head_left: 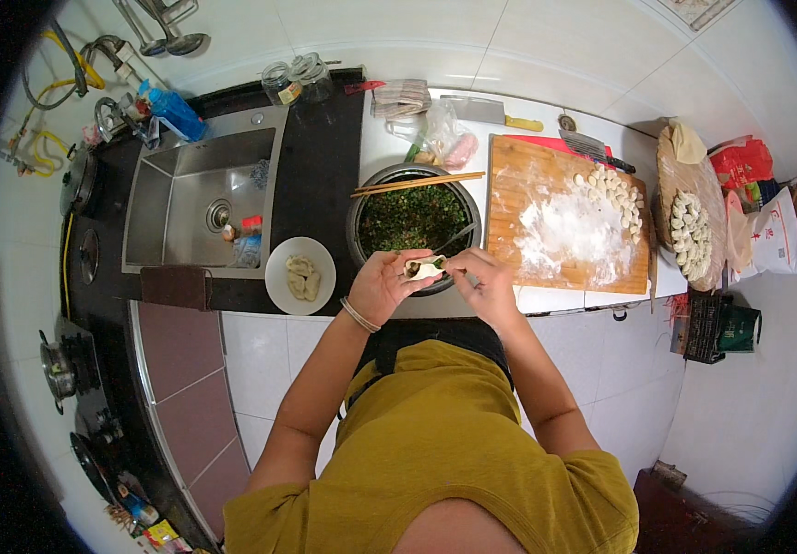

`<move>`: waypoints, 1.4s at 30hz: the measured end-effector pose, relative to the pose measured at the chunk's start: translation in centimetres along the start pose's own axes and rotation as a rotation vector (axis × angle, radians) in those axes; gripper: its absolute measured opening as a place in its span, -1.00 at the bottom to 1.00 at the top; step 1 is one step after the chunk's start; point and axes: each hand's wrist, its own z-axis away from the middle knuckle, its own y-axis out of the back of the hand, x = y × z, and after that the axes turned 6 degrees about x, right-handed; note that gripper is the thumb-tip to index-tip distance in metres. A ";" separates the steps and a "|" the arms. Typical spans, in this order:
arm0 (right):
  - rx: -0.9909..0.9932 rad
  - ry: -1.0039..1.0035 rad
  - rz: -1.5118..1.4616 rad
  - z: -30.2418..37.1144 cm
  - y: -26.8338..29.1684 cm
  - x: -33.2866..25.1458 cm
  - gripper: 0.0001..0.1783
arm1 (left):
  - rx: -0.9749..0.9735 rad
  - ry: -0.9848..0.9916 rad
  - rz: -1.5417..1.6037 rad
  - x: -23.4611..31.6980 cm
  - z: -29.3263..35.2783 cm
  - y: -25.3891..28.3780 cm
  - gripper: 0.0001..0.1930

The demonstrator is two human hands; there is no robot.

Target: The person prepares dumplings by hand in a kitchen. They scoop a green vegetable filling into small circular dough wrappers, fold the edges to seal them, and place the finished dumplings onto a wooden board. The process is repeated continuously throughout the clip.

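My left hand (381,286) cradles a dumpling (425,268), its pale wrapper partly folded, with dark green filling showing at the gap. The fingertips of my right hand (484,282) pinch the wrapper's right edge. Just beyond both hands stands a large dark bowl (354,231) of chopped green filling (417,217). A pair of wooden chopsticks (417,184) lies across its rim, and a metal spoon (457,237) leans in the filling. To the right, a wooden board (509,171) bears spread flour (572,231) and several small dough pieces (609,196).
A white bowl (276,294) of pale dough lumps stands left, beside the sink (197,198). Behind the board lie a yellow-handled cleaver (481,111) and a black-handled knife (592,148). Far right, a round tray (671,189) holds several pale dough pieces, near a red bag (742,161).
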 end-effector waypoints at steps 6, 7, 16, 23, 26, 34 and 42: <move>-0.007 0.066 0.038 0.1 0.1 0.0 -0.86 | 0.013 -0.031 -0.100 -0.4 0.3 -0.6 -0.58; -0.006 0.069 0.039 0.0 0.2 0.0 -0.86 | -0.020 -0.050 -0.124 -0.4 0.4 -0.7 -0.55; -0.005 -0.203 -0.027 0.1 0.7 -0.5 -0.88 | -0.036 -0.108 -0.275 -0.7 0.0 -0.6 -0.69; -0.073 -0.363 -0.090 1.1 2.3 1.3 -0.86 | -0.110 -0.161 -0.722 -1.2 -0.4 -2.9 -0.52; -0.053 -0.303 -0.017 1.4 3.4 1.6 -0.87 | -0.118 -0.146 -0.771 -1.8 -0.8 -3.6 -0.52; 0.077 -0.209 0.021 1.9 7.6 0.2 -0.85 | -0.033 0.041 -0.237 -5.5 -3.4 -4.0 -0.57; 0.075 -0.045 0.065 3.3 11.3 2.5 -0.86 | -0.054 0.074 -0.253 -8.9 -4.9 -6.1 -0.58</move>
